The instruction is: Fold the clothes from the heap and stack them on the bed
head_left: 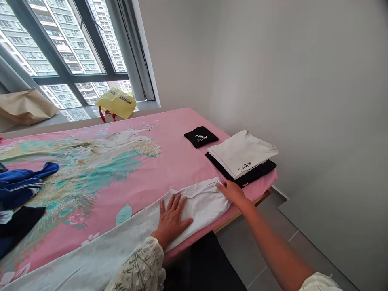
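Observation:
A pair of long white trousers [127, 226] lies lengthwise along the near edge of the bed, its gathered waistband at the right end. My left hand [173, 218] rests flat on the fabric with its fingers spread. At the waistband's far corner, my right hand [232, 192] is closed on the edge of the cloth, its fingertips partly hidden. Just beyond that hand sits a folded white T-shirt [242, 151] with dark lettering, on top of folded black clothing [262, 169].
A small folded black garment [201, 136] marked "CHINA" lies on the pink bedsheet [172, 129]. Blue clothes [24, 182] and a black garment [21, 226] are at the left. A yellow bag [117, 103] and a brown paper bag [27, 107] stand by the window. A wall borders the right.

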{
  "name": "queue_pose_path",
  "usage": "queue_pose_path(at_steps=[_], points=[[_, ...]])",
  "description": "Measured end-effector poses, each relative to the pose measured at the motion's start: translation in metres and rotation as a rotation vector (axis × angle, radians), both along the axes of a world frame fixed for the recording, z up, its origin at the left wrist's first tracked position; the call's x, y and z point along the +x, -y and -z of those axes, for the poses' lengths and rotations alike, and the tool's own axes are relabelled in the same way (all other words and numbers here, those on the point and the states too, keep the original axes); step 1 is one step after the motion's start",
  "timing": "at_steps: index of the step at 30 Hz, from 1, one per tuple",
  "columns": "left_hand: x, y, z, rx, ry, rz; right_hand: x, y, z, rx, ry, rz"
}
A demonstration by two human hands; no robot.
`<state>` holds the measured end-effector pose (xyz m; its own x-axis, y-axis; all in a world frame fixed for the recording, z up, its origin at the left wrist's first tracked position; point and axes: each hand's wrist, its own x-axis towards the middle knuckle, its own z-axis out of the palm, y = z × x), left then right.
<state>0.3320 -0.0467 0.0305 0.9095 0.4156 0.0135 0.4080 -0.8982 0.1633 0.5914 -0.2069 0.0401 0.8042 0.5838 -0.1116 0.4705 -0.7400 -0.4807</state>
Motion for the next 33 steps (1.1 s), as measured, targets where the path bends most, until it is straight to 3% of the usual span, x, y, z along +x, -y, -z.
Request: queue_pose_path(at_steps=[4, 7, 9, 11, 13, 15, 19, 22, 24, 26, 28, 33], points=[[0.004, -0.022, -0.010, -0.055, -0.018, -0.161, -0.002, -0.004, -0.006, -0.044, 0.046, -0.028], [0.008, -0.043, -0.016, -0.076, 0.019, -0.305, -0.020, -0.007, -0.018, 0.011, 0.165, -0.047], [0.014, -0.056, -0.020, -0.086, 0.031, -0.275, -0.039, -0.013, -0.026, 0.081, 0.231, -0.163], [0.024, -0.065, -0.023, -0.093, 0.041, -0.184, -0.058, -0.021, -0.027, 0.142, 0.247, -0.380], [0.033, -0.071, -0.022, -0.093, 0.056, -0.104, -0.069, -0.029, -0.022, 0.171, 0.239, -0.591], [0.040, -0.074, -0.018, -0.075, 0.084, -0.078, -0.069, -0.031, -0.010, 0.174, 0.247, -0.668], [0.039, -0.076, -0.010, -0.013, 0.198, -0.144, -0.049, -0.021, 0.014, 0.158, 0.303, -0.524], [0.033, -0.069, -0.010, 0.031, 0.298, -0.121, -0.050, -0.019, 0.017, 0.169, 0.322, -0.474], [0.030, -0.059, -0.012, 0.028, 0.310, 0.025, -0.062, -0.025, 0.011, 0.219, 0.329, -0.506], [0.030, -0.047, -0.009, -0.004, 0.277, 0.221, -0.075, -0.033, 0.006, 0.288, 0.316, -0.631], [0.030, -0.039, -0.001, -0.012, 0.240, 0.318, -0.080, -0.039, 0.006, 0.277, 0.300, -0.714], [0.030, -0.039, 0.021, 0.100, 0.142, 0.065, -0.056, -0.040, 0.019, -0.021, 0.286, -0.404]])
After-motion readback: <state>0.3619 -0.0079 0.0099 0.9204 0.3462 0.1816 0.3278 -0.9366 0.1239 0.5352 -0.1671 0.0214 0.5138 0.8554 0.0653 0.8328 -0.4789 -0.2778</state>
